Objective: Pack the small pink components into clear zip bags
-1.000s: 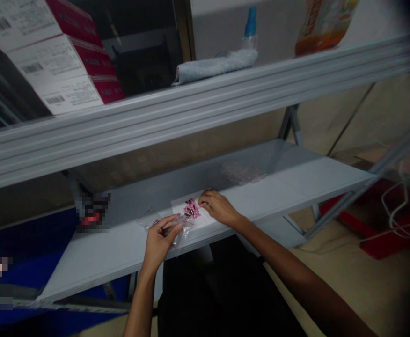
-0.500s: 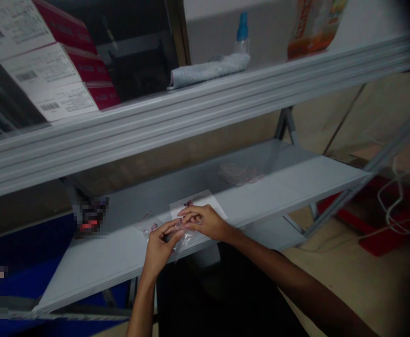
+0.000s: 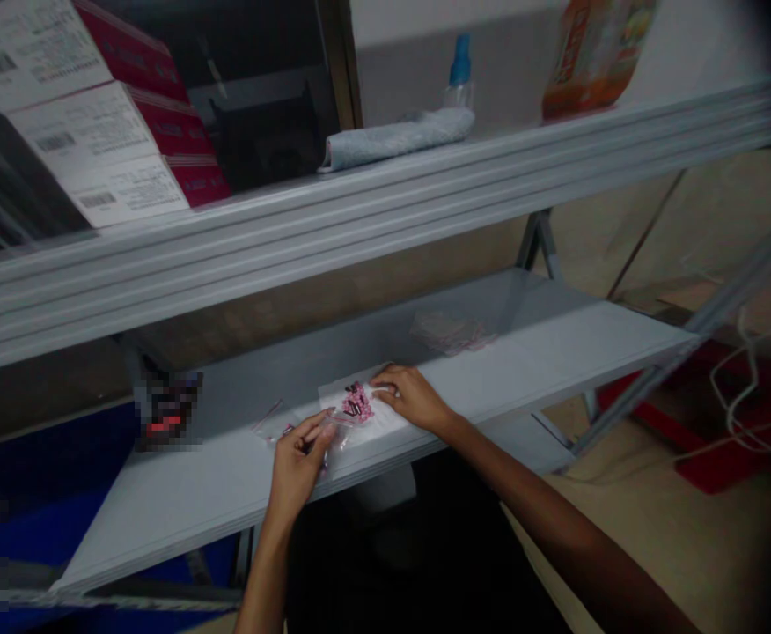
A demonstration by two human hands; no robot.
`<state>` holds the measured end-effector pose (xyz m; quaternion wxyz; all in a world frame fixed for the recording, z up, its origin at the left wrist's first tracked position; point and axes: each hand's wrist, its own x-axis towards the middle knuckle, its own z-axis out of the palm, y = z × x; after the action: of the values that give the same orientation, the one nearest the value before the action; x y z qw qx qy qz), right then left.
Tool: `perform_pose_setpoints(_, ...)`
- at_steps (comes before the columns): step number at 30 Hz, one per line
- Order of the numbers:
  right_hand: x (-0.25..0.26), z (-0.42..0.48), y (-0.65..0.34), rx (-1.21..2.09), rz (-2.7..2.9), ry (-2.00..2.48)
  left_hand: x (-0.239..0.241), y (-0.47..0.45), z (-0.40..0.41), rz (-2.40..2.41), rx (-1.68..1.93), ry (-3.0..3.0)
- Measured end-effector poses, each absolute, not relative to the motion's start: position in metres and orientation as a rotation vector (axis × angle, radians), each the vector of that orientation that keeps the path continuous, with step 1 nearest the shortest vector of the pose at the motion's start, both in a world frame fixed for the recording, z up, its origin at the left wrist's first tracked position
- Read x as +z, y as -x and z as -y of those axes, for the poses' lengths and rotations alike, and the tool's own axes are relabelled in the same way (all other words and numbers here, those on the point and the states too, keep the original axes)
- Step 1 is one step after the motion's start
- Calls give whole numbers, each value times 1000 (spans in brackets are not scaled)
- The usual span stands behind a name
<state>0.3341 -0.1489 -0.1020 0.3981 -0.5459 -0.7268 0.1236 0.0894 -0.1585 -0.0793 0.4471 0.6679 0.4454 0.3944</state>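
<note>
A small heap of pink and black parts (image 3: 357, 402) lies on a white sheet (image 3: 385, 416) on the lower grey shelf (image 3: 544, 352). My right hand (image 3: 410, 395) rests beside the heap, its fingertips pinched at the heap's right edge; what they hold is too small to name. My left hand (image 3: 297, 458) is closed on a small clear plastic bag (image 3: 336, 433) just left of the heap. Another little clear bag (image 3: 272, 420) lies flat to the left of it.
A pile of clear bags (image 3: 450, 331) sits farther back on the shelf. The upper shelf (image 3: 359, 220) carries stacked white and red boxes (image 3: 105, 114), a folded cloth (image 3: 395, 137), a spray bottle (image 3: 459, 75) and an orange packet (image 3: 593, 53). Cables (image 3: 742, 387) hang at right.
Half a second ago both hands met over the bag, covering the heap. My right hand has since moved back to the heap's right side, so the parts show again. The left hand stays on the bag.
</note>
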Motion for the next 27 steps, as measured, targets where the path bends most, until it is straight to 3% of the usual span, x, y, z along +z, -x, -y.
perform_pose_setpoints(8, -105, 151, -326, 207, 1971, 1433, -80, -90, 158, -1094, 969, -1663)
perform_pose_setpoints(15, -79, 173, -307, 473, 1822, 990, -86, -90, 158, -1000, 923, -1762)
perform_pose_setpoints(23, -89, 171, -289, 665, 1783, 895, -87, -91, 155, -1085, 1034, -1708)
perform_pose_setpoints(27, -91, 169, -291, 752, 1683, 916, -88, -86, 155, -1249, 1175, -1957)
